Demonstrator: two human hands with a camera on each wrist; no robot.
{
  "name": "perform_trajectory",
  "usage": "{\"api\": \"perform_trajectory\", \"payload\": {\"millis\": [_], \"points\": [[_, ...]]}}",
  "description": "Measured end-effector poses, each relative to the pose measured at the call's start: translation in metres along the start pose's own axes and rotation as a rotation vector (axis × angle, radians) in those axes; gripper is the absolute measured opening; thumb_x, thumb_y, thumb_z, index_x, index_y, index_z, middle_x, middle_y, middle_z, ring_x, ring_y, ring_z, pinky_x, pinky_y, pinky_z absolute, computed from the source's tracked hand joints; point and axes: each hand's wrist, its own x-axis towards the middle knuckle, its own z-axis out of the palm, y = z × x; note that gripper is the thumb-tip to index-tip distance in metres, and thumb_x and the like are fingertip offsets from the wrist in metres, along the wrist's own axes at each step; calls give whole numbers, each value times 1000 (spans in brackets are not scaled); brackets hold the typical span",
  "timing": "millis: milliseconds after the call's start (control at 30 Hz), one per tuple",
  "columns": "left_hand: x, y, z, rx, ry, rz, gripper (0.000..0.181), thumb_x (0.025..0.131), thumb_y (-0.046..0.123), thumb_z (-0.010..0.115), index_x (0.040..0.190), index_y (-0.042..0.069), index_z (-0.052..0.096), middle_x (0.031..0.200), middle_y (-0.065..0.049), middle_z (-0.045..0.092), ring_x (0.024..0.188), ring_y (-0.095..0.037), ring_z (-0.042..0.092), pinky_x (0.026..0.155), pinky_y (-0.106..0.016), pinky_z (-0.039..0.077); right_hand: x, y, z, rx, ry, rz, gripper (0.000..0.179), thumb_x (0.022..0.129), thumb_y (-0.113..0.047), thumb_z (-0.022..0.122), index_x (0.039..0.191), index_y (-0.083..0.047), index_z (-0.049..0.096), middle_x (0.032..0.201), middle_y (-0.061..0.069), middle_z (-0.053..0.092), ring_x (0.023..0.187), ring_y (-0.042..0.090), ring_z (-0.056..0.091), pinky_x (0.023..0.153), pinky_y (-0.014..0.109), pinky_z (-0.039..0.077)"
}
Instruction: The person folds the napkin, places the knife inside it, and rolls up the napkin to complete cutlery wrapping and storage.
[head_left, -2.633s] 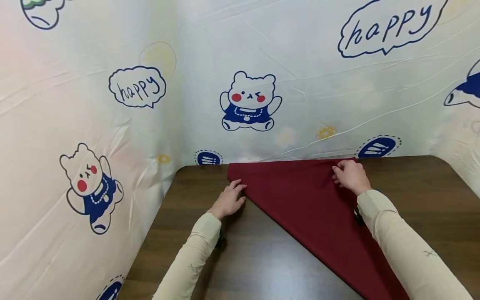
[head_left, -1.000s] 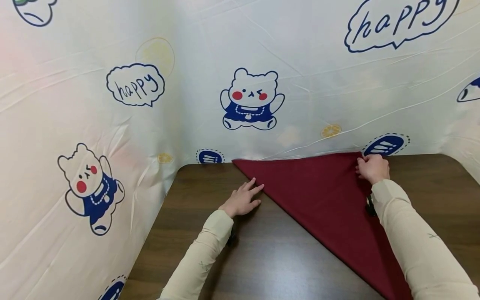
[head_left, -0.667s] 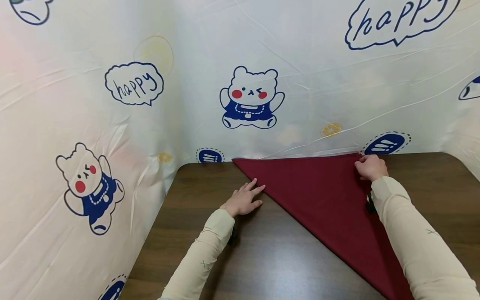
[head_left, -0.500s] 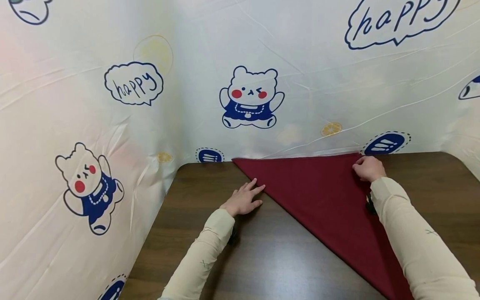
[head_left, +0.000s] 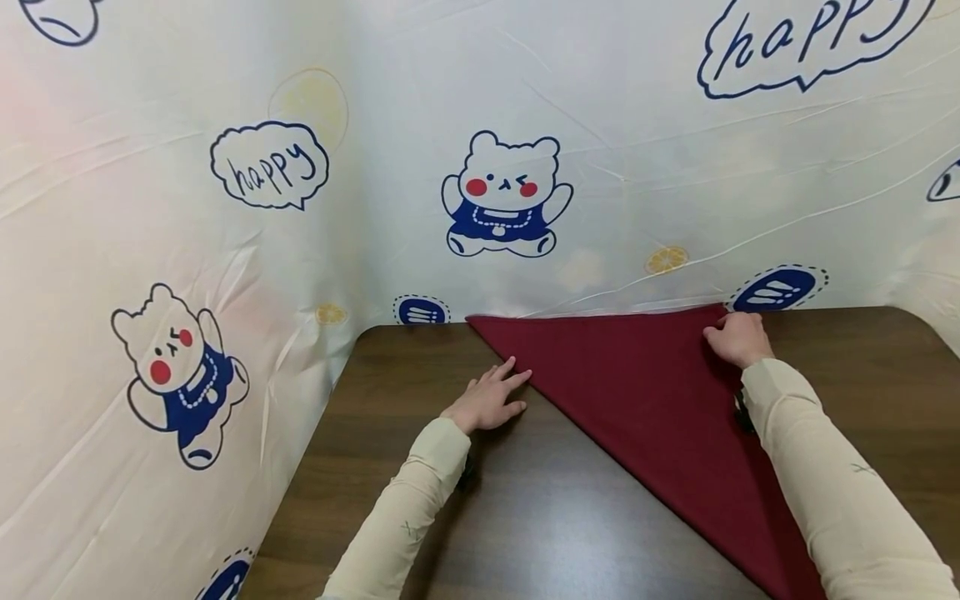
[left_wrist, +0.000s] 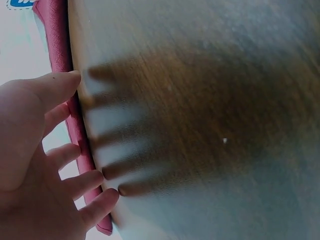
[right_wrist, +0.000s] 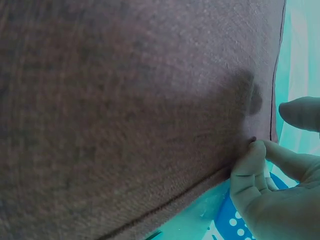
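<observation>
A dark red cloth [head_left: 645, 400] lies on the table in a folded triangle. Its top edge runs along the table's far edge, and its long slanting edge shows a fold. My left hand [head_left: 487, 402] has its fingers spread, the tips at the slanting edge. In the left wrist view these fingers [left_wrist: 100, 202] reach over a narrow strip of the red cloth. At the far right corner, my right hand [head_left: 741, 337] has its fingers curled on the cloth's edge. The right wrist view shows the right thumb [right_wrist: 302, 114] apart from those fingers; part of the corner is hidden behind them.
A brown wooden table [head_left: 525, 500] bears the cloth. Behind and to the left hangs a pale curtain [head_left: 390, 167] printed with bears and words, close against the table's far edge. The right forearm covers the cloth's right side.
Since the earliest frame, both hands have shifted right and the cloth's left end has become a sharp point. In the last half second the hands barely move; the far right corner rises slightly.
</observation>
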Motion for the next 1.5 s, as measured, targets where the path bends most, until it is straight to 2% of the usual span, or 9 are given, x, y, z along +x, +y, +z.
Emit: {"api": "perform_trajectory", "payload": {"millis": [133,300,467,700,833,967,1133,1367,1500], "points": [[1,2,-2,12,-3,0,59,99,39,50,153,32,27,164,-1,9,148,-36,19,113,-62,23,-2,-2,-2,-17,4,28,45,91,-24,45,90,16,64,109,47,47,105,59,39,83,63,42],[0,2,0,34,-8,-4,59,99,40,49,153,33,26,164,0,8,148,-35,19,113,-61,24,-5,-6,-2,-47,-26,32,48,90,-24,42,88,20,60,109,50,44,105,59,38,85,63,41],[0,2,1,34,-1,1,59,99,40,49,153,32,27,164,-1,9,148,-36,19,112,-61,25,-5,-9,-2,-60,-31,53,48,90,-24,42,85,21,59,107,52,40,99,60,41,81,62,43],[2,6,0,49,9,8,58,99,39,50,152,29,29,164,-2,11,148,-36,20,112,-61,26,-3,-11,-1,-100,-139,75,54,91,-26,43,103,26,55,112,51,33,100,64,36,85,65,37],[3,10,0,58,23,11,57,99,41,48,152,26,31,163,-2,13,148,-34,19,112,-61,26,-6,-17,3,-132,-142,79,53,90,-24,46,105,26,54,114,51,31,102,63,34,86,65,38],[5,16,1,50,41,14,57,100,44,45,152,23,32,163,-4,14,149,-32,18,112,-61,25,-10,-29,4,-107,-134,116,49,87,-21,51,109,23,51,119,50,25,105,63,35,80,65,43],[9,19,4,59,53,5,56,101,45,42,151,22,34,163,-6,16,149,-31,18,113,-59,25,-15,-47,4,-101,-183,163,53,87,-24,54,115,20,47,125,50,19,110,64,35,81,66,43],[12,19,7,62,51,4,56,100,46,42,151,23,35,162,-8,18,150,-31,16,113,-58,25,-21,-63,4,-194,-352,176,54,88,-27,54,120,16,50,118,47,31,108,63,35,86,66,41],[11,19,7,73,46,-3,55,101,46,42,151,24,34,161,-8,19,150,-31,15,113,-56,26,-28,-69,0,-272,-415,133,34,88,-26,55,96,6,62,109,40,46,95,50,49,80,59,46]]}}
